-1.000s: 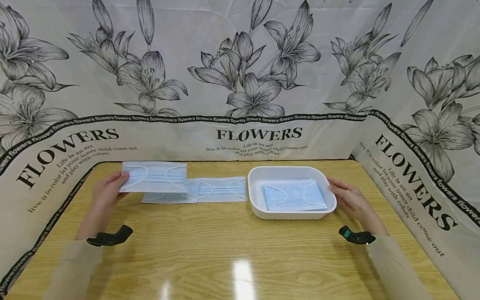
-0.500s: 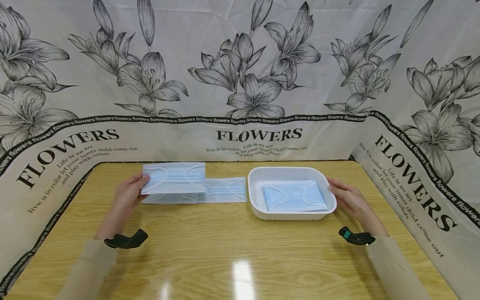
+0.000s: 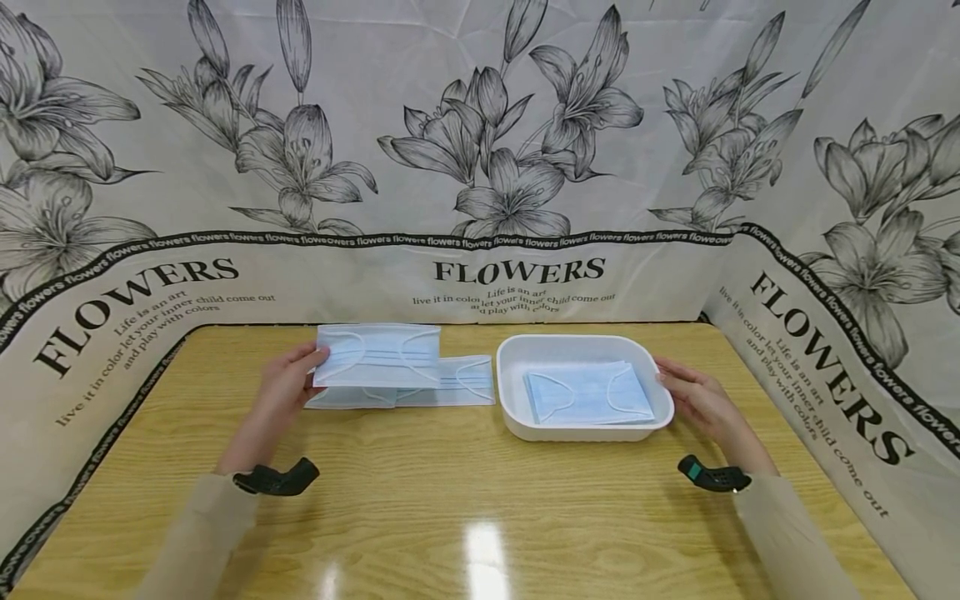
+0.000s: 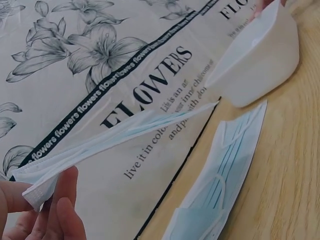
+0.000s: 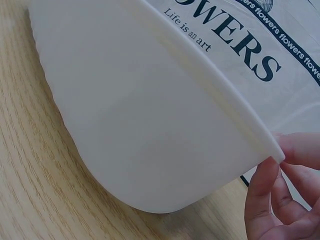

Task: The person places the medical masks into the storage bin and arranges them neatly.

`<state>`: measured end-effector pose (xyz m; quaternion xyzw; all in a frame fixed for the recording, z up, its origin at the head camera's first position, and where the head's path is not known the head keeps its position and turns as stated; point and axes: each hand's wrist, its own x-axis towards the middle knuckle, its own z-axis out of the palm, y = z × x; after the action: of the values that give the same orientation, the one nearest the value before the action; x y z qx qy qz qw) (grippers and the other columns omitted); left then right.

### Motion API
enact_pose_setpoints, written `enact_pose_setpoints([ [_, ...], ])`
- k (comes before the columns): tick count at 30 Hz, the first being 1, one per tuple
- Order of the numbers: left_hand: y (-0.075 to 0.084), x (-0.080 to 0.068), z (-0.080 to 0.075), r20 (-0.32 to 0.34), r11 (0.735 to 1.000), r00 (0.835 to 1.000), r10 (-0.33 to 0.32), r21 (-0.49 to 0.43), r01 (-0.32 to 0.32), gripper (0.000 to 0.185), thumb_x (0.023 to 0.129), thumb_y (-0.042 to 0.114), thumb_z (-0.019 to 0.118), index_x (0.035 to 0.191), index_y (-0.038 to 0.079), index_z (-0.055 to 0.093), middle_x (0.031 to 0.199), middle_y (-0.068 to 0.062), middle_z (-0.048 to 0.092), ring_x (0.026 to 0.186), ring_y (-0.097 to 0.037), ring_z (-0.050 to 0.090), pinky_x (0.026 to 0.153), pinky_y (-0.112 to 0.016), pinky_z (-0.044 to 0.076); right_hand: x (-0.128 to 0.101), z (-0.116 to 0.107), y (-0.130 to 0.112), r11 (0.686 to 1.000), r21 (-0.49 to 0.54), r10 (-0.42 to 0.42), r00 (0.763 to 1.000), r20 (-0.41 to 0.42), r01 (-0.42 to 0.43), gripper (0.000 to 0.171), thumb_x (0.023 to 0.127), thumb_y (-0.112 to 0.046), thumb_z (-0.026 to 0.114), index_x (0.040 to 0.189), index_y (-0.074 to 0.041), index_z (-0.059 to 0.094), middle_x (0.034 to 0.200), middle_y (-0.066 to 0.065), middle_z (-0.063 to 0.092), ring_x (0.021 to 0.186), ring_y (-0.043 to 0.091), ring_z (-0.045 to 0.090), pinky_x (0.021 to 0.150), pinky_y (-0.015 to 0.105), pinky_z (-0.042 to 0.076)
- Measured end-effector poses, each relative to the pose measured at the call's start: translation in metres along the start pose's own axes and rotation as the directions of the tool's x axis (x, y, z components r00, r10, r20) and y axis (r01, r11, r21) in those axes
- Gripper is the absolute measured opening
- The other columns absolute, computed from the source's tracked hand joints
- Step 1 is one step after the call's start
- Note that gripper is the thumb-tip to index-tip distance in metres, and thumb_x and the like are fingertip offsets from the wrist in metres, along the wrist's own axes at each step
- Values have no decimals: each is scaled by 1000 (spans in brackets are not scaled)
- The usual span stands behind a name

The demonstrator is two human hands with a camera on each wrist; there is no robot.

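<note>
Blue face mask (image 3: 377, 356), pinched by its short left end between my left hand (image 3: 285, 390) thumb and fingers, hangs flat above two more masks (image 3: 420, 385) lying on the table (image 3: 465, 500). Its long axis runs left to right, pointing toward the white tray (image 3: 585, 429), which lies to its right. My right hand (image 3: 693, 398) rests against that tray's right rim, fingers lightly curled on it, beside the stacked masks (image 3: 588, 392) inside.
</note>
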<state>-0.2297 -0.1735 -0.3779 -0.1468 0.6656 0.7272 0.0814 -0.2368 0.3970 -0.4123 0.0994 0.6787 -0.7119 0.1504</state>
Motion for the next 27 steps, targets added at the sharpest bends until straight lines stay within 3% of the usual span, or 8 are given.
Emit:
enact_pose_setpoints([
  [3, 1, 0, 8, 21, 999, 1000, -7, -34, 8, 59, 99, 20, 53, 149, -2, 29, 79, 17, 61, 66, 3, 60, 63, -14, 51, 0, 0, 0, 1000, -25, 5, 1000, -5, -5, 61, 94, -18, 63, 149, -16, 35, 97, -30, 64, 92, -9, 61, 78, 13, 52],
  [5, 1, 1, 12, 31, 998, 999, -11, -62, 13, 60, 99, 18, 53, 149, -3, 29, 78, 16, 62, 66, 3, 62, 63, -14, 52, 0, 0, 0, 999, -32, 1, 1000, -3, -2, 63, 94, -18, 62, 149, -14, 33, 97, -30, 63, 92, -10, 61, 79, 13, 52],
  [9, 1, 1, 22, 49, 999, 999, 0, -55, 3, 56, 99, 17, 52, 148, -3, 31, 81, 14, 61, 66, 2, 62, 63, -13, 52, 0, -1, 1, 1000, -16, -11, 1000, 1, 11, 48, 95, -16, 62, 140, -25, 50, 97, -29, 64, 92, -9, 61, 77, 13, 53],
  [14, 1, 3, 37, 74, 999, 997, 20, -46, -16, 54, 100, 17, 51, 147, -2, 34, 85, 13, 61, 69, 1, 63, 64, -13, 53, -1, -1, 0, 1000, 15, -14, 1000, 3, 14, 29, 94, -14, 61, 116, -33, 68, 96, -27, 66, 91, -8, 62, 77, 14, 53],
  [21, 0, 4, 55, 101, 998, 995, 3, -60, 3, 54, 100, 17, 51, 148, 0, 33, 80, 13, 60, 63, 1, 60, 61, -12, 50, 0, -1, 0, 1000, 15, -7, 1000, 0, 7, 38, 94, -14, 61, 129, -29, 61, 96, -27, 66, 91, -8, 62, 77, 14, 53],
  [27, -2, 9, 69, 122, 997, 993, 7, -77, 2, 54, 99, 17, 52, 148, 2, 35, 85, 12, 61, 67, 1, 61, 64, -13, 50, 2, -1, 2, 999, 37, -16, 1000, 7, 16, 32, 95, -12, 60, 118, -32, 67, 96, -26, 66, 91, -8, 62, 77, 14, 53],
])
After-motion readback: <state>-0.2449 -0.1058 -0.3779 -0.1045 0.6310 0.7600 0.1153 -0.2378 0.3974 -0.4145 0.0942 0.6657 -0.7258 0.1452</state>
